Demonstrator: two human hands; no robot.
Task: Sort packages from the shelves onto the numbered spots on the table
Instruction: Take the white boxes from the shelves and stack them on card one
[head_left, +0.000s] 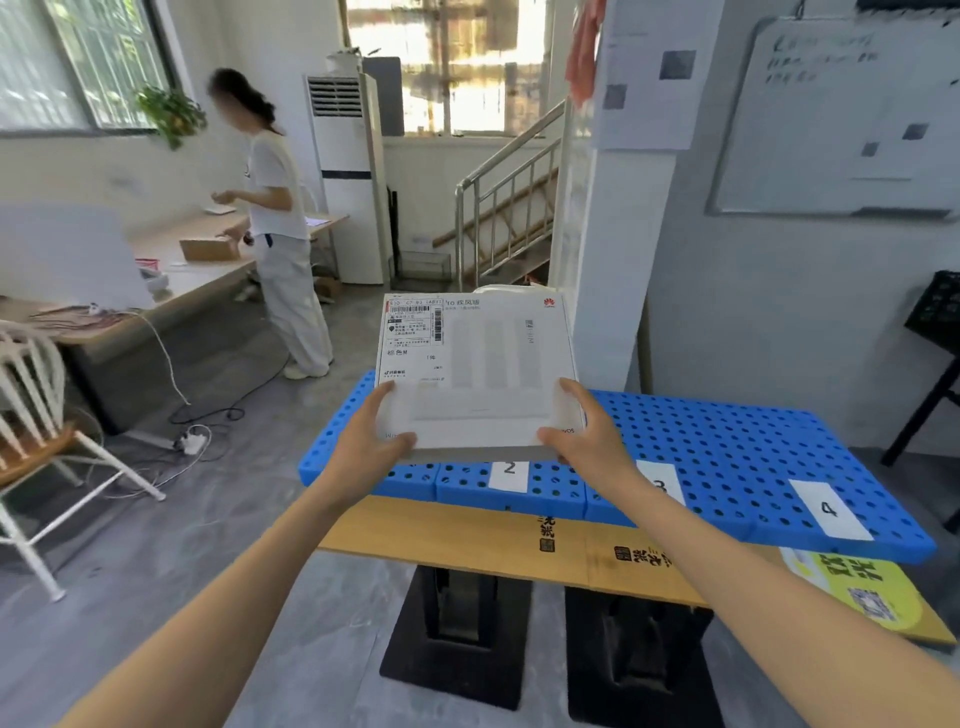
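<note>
Hands, left hand (376, 441) and right hand (587, 431), grip white box (478, 374) above blue table (727, 447); next, lowering onto label 2 (509, 475) seems right.

Head cam, wide-angle, single view. Faces fwd/down over blue table (727, 441); left hand (371, 441), right hand (587, 436) close, mid-frame.

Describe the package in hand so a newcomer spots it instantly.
Start at the blue perforated table top. Above its left end, over paper label 2, the left hand and right hand grip a flat white box by its near corners. Alone here, it carries a barcoded shipping label far-left and a small red logo far-right.
</note>
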